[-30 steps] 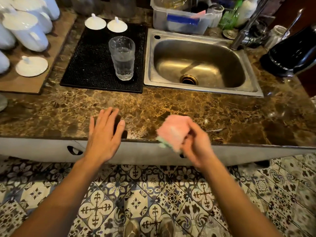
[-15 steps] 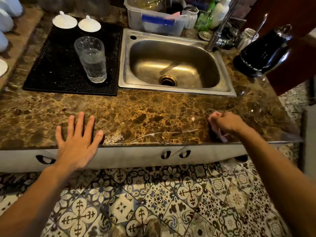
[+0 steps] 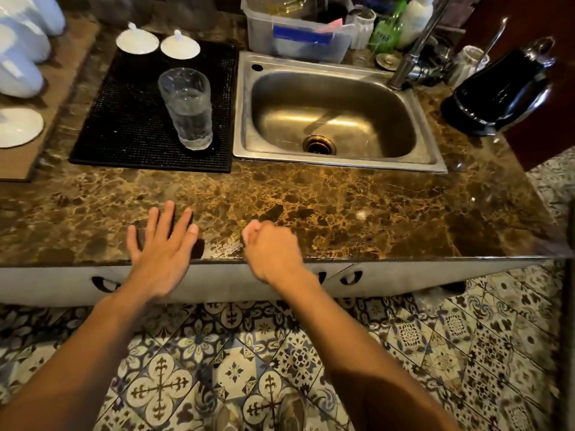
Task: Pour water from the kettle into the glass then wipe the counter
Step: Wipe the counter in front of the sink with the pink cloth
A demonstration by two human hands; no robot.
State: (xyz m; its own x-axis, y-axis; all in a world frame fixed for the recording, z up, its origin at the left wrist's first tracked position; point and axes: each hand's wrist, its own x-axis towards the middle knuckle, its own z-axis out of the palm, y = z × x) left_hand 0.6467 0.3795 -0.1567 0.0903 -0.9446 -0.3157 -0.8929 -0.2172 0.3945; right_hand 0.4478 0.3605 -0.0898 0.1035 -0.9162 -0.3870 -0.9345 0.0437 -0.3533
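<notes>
In the head view, the left hand (image 3: 161, 248) lies flat on the front edge of the marble counter (image 3: 342, 209), palm down and fingers spread open, holding nothing. The right hand (image 3: 272, 250) is just beside it, also at the front edge, with the fingers curled closed. A small pink part shows at its fingertips, but I cannot tell if it is a cloth because the hand hides it. A wet streak shines on the counter between the 2 hands.

The glass (image 3: 186, 107), partly filled with water, stands upright on the black mat (image 3: 124, 119), to the left of the steel sink (image 3: 336, 116). The black kettle (image 3: 501, 88) stands at the far right of the counter, beside the sink and well apart from the glass. 2 white lids (image 3: 157, 43) lie at the far edge of the mat.
</notes>
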